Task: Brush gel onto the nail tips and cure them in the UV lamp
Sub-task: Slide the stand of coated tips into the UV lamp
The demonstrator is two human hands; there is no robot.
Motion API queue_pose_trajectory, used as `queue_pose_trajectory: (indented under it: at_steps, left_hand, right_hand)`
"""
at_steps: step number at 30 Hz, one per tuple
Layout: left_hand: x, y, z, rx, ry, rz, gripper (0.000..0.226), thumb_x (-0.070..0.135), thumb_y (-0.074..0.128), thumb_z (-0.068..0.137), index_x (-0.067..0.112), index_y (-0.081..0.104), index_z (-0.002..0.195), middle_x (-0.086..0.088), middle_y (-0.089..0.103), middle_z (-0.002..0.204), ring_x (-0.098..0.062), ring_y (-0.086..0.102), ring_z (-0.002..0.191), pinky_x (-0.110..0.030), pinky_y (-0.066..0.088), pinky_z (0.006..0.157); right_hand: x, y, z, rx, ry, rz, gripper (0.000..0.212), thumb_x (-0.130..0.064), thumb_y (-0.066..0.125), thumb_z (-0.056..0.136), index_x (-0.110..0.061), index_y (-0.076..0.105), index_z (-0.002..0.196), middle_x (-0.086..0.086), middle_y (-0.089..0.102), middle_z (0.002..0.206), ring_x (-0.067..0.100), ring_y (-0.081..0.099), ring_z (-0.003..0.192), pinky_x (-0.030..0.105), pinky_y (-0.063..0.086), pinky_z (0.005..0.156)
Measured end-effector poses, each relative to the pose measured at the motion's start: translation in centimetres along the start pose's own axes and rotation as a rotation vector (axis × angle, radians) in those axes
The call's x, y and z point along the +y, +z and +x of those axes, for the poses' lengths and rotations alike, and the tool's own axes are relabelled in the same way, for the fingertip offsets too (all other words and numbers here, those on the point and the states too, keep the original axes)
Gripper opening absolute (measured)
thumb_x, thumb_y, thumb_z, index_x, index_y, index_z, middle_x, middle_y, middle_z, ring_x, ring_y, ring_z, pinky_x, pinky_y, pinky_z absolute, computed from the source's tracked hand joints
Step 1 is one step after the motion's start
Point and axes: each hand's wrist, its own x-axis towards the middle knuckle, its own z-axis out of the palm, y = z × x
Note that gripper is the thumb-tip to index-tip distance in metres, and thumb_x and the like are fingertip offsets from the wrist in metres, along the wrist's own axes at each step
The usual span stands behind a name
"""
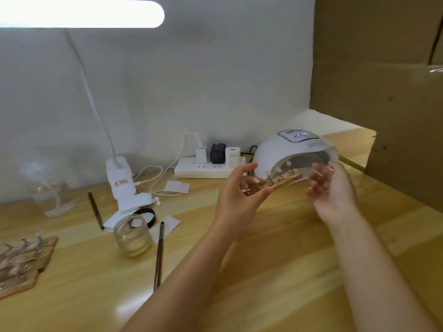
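A wooden holder strip (275, 184) carrying nail tips (278, 169) on small metal stands is being held at its near end by the left hand (239, 195), its fingers (260, 191) curled round the wood from below. The strip is being held above the surface (263, 259), its far end lying at the mouth of the white UV lamp (296, 152), whose display is being lit. The right hand (333, 190) is being held just beside the lamp opening, its fingers loosely bent and gripping nothing; whether they are touching the strip's far end cannot be told through the blur. Further wooden strips with nail tips (21, 259) are being kept at the left edge of the surface. A clear glass jar (130, 236) is standing near the middle, with a dark brush (158, 255) lying just to its right and a second brush (95, 209) lying to its left. A white clip lamp (119, 178) is rising behind them, and a power strip (206, 167) with plugs is being kept against the wall beside the UV lamp. A clear plastic cup (48, 185) is standing at the far left.
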Motion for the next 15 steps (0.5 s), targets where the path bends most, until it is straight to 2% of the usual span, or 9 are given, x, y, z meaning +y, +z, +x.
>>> queue_pose_trajectory:
  at_steps: [4,7,10,12,15]
  left_hand:
    - [-1.5,3.4,2.0,-0.03,0.049,0.078,0.047,0.019,0.075,0.074,0.036,0.05,0.11,0.012,0.061,0.084,0.001,0.055,0.076,-0.009,0.044,0.068]
    - [-2.3,4.8,2.7,-0.053,0.098,0.154,0.046,0.017,0.074,0.075,0.028,0.054,0.114,0.012,0.059,0.08,0.003,0.049,0.067,-0.005,0.037,0.062]
    - [-2.9,4.7,2.9,-0.095,0.135,0.199,0.054,0.019,0.074,0.075,0.046,0.044,0.111,0.009,0.064,0.088,0.003,0.049,0.068,-0.006,0.038,0.062]
    - [-3.1,4.3,2.9,-0.101,0.145,0.204,0.06,0.02,0.073,0.075,0.054,0.037,0.108,0.01,0.063,0.088,0.005,0.049,0.071,-0.005,0.038,0.063]
    - [-3.3,4.1,3.1,-0.091,0.153,0.175,0.06,0.018,0.074,0.075,0.048,0.039,0.112,0.01,0.064,0.089,-0.001,0.051,0.073,-0.006,0.039,0.064]
  right_hand:
    - [0.0,-1.1,1.4,0.031,0.018,-0.089,0.018,-0.025,0.051,0.092,-0.012,0.062,0.087,-0.001,0.057,0.073,0.008,0.05,0.062,0.017,0.045,0.043]
    - [0.0,-1.9,2.6,0.104,0.02,-0.217,0.01,-0.018,0.057,0.088,-0.01,0.064,0.086,0.002,0.06,0.076,0.01,0.053,0.066,0.017,0.046,0.039]
    - [0.0,-2.3,3.7,0.158,0.018,-0.339,0.01,-0.016,0.063,0.086,-0.01,0.06,0.078,0.005,0.059,0.078,0.013,0.055,0.068,0.016,0.046,0.037]
    - [-0.1,-2.4,4.0,0.083,0.06,-0.418,0.012,-0.014,0.061,0.088,-0.009,0.059,0.077,0.007,0.06,0.078,0.014,0.056,0.069,0.017,0.047,0.037]
    - [-0.9,-2.7,4.5,-0.11,0.178,-0.405,0.01,-0.01,0.057,0.089,-0.006,0.061,0.08,0.006,0.062,0.075,0.013,0.059,0.064,0.019,0.049,0.039]
